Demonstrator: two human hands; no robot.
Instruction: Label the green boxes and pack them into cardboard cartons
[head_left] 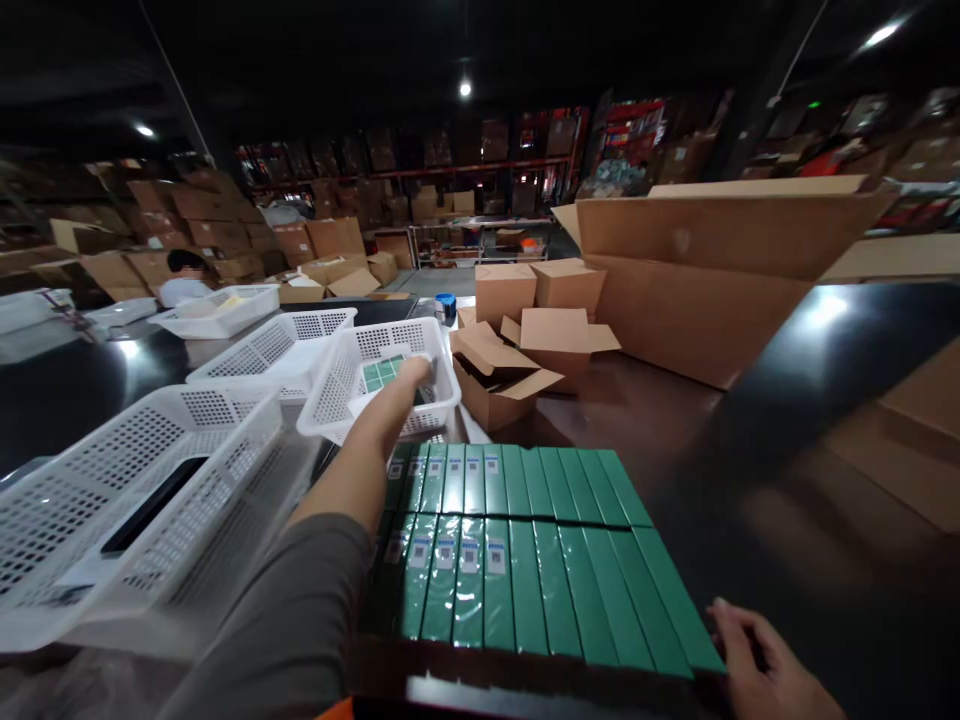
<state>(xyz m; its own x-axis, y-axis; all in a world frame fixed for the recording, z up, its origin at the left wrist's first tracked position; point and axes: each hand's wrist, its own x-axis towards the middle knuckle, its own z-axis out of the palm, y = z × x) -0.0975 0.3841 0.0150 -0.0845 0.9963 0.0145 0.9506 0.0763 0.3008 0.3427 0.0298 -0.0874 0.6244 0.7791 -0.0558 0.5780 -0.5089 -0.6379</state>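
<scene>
Two rows of slim green boxes (525, 545) stand packed edge to edge on the dark, glossy tabletop (810, 420), their faces wrapped in shiny film that catches the light; several at the left carry small white labels with printed codes. Together they form a flat rectangular block.

The left hand (415, 374) reaches far forward, arm fully stretched, a grey sleeve covering the upper part and the forearm bare. It ends inside a white plastic basket (337, 395) with perforated lattice walls and a rolled rim, where it rests on or grips green boxes (379, 374) lying on the basket's floor; whether the fingers are closed around them cannot be told from behind.

The right hand (765, 665) lies low at the near right corner of the green block, fingers loosely curled and touching its edge, holding nothing.

More white lattice baskets (274, 345) sit to the left, the nearest large one (112, 480) holding a flat black object (154, 505). Beyond the reached basket stand small brown cardboard cartons (517, 350), some with flaps open, and a long, large corrugated carton (712, 260) lies behind them. Another person (184, 280) sits far off at the left among stacked cartons.
</scene>
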